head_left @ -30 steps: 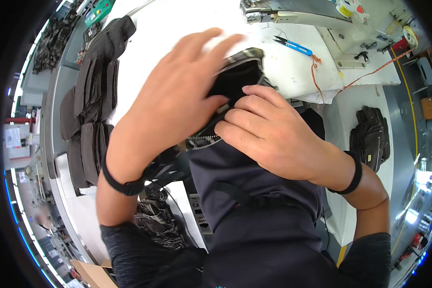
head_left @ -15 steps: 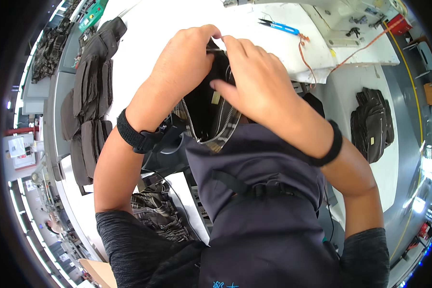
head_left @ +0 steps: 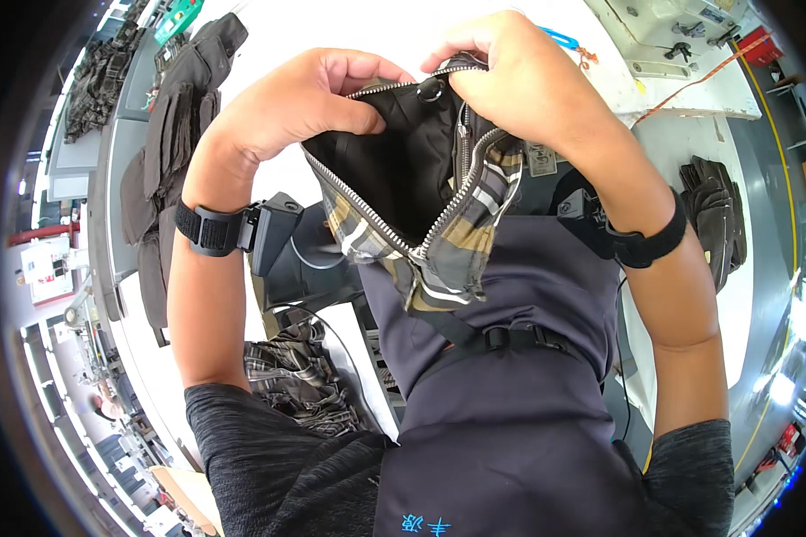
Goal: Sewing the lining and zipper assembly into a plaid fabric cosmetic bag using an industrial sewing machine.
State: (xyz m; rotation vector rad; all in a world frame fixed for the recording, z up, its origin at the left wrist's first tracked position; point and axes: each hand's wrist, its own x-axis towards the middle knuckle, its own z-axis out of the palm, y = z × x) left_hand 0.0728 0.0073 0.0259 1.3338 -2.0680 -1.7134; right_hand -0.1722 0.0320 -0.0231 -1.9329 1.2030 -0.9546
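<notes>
Between my hands hangs a plaid zippered pouch [head_left: 461,237] in black, tan and white, its mouth spread wide. The black lining [head_left: 394,179] shows inside, along with an inner zipper [head_left: 463,148] and a round dark snap-like disc [head_left: 430,89] near the far rim. My left hand [head_left: 318,98] is closed on the left far edge, thumb inside the opening. My right hand [head_left: 519,76] pinches the right far edge, its thumb likewise inside. Silver zipper teeth run along both sides and meet at the near corner, above the dark apron [head_left: 501,403] I wear.
Stacks of dark fabric pieces [head_left: 172,134] lie along the left of the white table. More plaid pieces [head_left: 295,376] sit lower left. Blue thread snips [head_left: 560,38] lie beyond my right hand, near a sewing machine [head_left: 654,45]. Another dark stack [head_left: 715,215] rests at right.
My hands have moved apart and the pouch mouth has opened much wider. More of its plaid outside and lining now shows. My right hand has shifted right and away, partly covering the snips.
</notes>
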